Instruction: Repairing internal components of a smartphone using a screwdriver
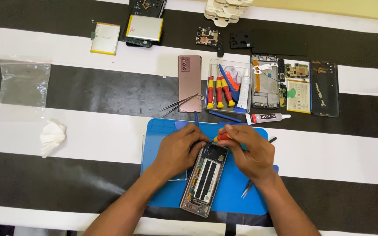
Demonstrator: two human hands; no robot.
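A table covered with a cloth (88, 126) of broad black and white stripes filled the view under even, soft light.

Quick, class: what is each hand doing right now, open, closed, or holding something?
Left hand: fingers curled, resting on the top edge of the opened phone; a closed grip cannot be told.
Right hand: closed, holding the red-and-yellow screwdriver.

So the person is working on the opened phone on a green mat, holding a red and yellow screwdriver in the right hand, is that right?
Not quite: the mat is blue, not green, as the head view shows. The rest holds: the opened phone lies on it, and the right hand holds a red and yellow screwdriver at the phone's top end, with the left hand resting beside it.
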